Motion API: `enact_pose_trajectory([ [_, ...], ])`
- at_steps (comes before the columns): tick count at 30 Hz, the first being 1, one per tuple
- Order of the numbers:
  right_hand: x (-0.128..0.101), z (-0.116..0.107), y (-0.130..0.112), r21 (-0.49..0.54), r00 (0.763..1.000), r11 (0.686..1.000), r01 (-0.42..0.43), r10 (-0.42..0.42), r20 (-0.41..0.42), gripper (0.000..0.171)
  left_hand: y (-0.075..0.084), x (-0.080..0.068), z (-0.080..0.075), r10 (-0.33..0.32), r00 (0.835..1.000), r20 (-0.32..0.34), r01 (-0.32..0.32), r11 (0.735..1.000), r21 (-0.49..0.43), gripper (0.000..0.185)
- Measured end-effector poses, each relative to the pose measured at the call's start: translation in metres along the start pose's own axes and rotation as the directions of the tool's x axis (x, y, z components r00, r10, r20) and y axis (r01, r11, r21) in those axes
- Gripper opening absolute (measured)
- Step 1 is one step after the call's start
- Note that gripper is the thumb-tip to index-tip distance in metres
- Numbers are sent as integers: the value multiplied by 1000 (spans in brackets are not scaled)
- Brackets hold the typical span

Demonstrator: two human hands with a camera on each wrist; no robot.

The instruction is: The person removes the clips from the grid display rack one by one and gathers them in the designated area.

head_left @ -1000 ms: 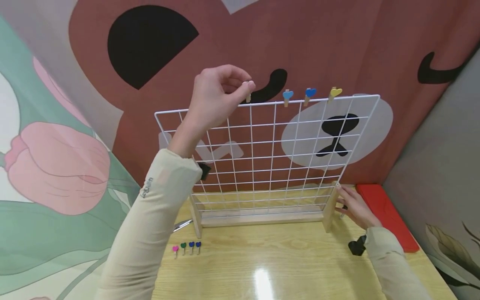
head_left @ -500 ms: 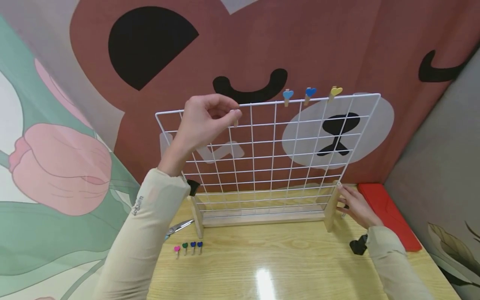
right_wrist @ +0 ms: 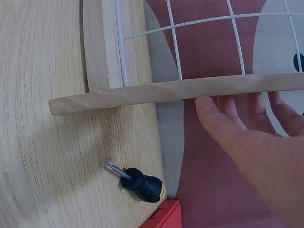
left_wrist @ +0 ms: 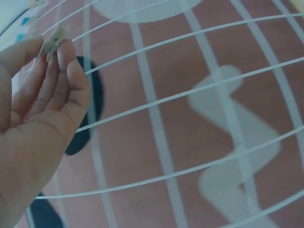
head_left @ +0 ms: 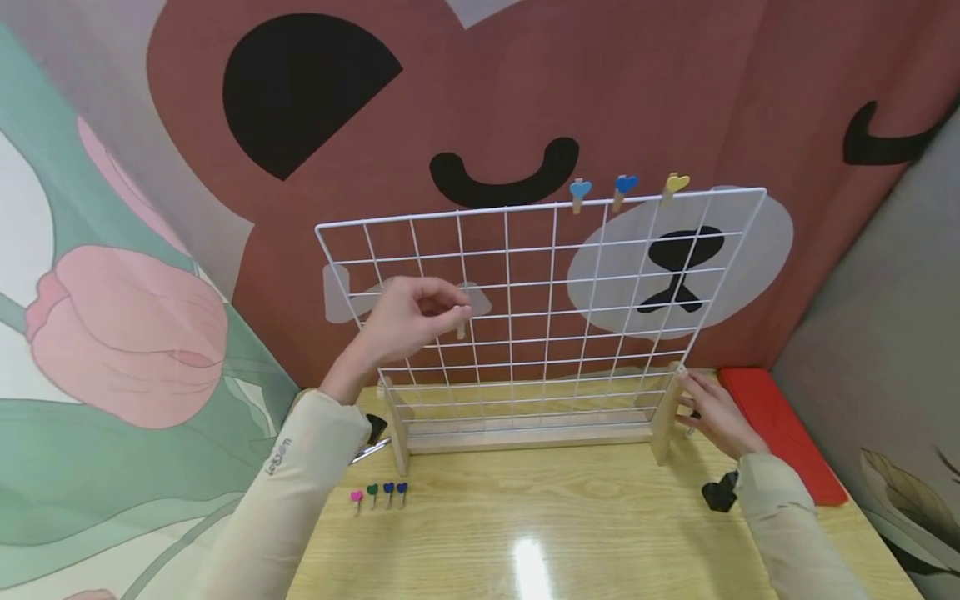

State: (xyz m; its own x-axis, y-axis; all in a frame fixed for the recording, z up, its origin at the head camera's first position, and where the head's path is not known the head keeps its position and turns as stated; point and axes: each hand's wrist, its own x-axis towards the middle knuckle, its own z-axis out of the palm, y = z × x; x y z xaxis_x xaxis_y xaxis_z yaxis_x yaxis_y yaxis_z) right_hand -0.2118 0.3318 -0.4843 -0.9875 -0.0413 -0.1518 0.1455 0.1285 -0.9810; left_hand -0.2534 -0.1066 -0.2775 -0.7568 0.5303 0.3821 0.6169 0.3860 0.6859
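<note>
In the head view, my left hand (head_left: 415,321) pinches a small wooden clothespin (head_left: 461,328) between thumb and fingers, in front of the white wire grid panel (head_left: 532,325). The left wrist view shows the clothespin (left_wrist: 53,42) at the fingertips, with the hand hiding part of it. Along the panel's top bar stand clothespins with a light blue heart (head_left: 580,191), a blue heart (head_left: 626,184) and a yellow heart (head_left: 677,182). My right hand (head_left: 717,415) touches the right wooden side post (head_left: 663,417) with its fingertips, all on the post's outer side (right_wrist: 190,90).
Several small heart clothespins, pink (head_left: 357,497), green (head_left: 372,490) and dark blue, lie in a row at the table's left. Scissors (head_left: 371,451) lie behind them. A stubby screwdriver (right_wrist: 142,185) and a red case (head_left: 780,437) are at the right. A patterned curtain (head_left: 480,100) hangs behind.
My left hand has moved down from the panel's top bar to the middle of the grid, the clothespin still in its fingers. The right hand stays at the post.
</note>
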Motion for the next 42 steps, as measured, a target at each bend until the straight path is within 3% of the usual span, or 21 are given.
enact_pose_trajectory([
  [5, -1, -1, 1, 10, 1000, 1000, -1, 1, 7, 75, -22, -16, 20, -70, 996, 58, 72, 997, -40, 9],
  [11, -1, -2, 0, -14, 1000, 1000, 6, -6, 6, 76, -46, -33, 40, -123, 990, 63, 127, 990, -67, 6],
  [16, -2, -3, 0, -23, 1000, 1000, 0, 0, 1, 77, -66, -48, 52, -171, 984, 58, 175, 983, -63, 6],
  [28, -1, -2, -1, -20, 1000, 1000, 5, -5, 3, 77, -120, -89, 73, -254, 964, 71, 263, 952, -155, 16],
  [33, -1, -3, 0, -17, 1000, 1000, 1, -1, 0, 77, -141, -113, 84, -351, 932, 92, 362, 914, -184, 19],
  [35, -1, -3, 0, -17, 1000, 1000, 2, -2, 2, 77, -149, -126, 90, -401, 910, 104, 414, 890, -192, 19],
  [42, -1, 0, -1, -5, 1000, 1000, -2, 2, 7, 77, -176, -169, 104, -480, 870, 114, 493, 844, -213, 19],
])
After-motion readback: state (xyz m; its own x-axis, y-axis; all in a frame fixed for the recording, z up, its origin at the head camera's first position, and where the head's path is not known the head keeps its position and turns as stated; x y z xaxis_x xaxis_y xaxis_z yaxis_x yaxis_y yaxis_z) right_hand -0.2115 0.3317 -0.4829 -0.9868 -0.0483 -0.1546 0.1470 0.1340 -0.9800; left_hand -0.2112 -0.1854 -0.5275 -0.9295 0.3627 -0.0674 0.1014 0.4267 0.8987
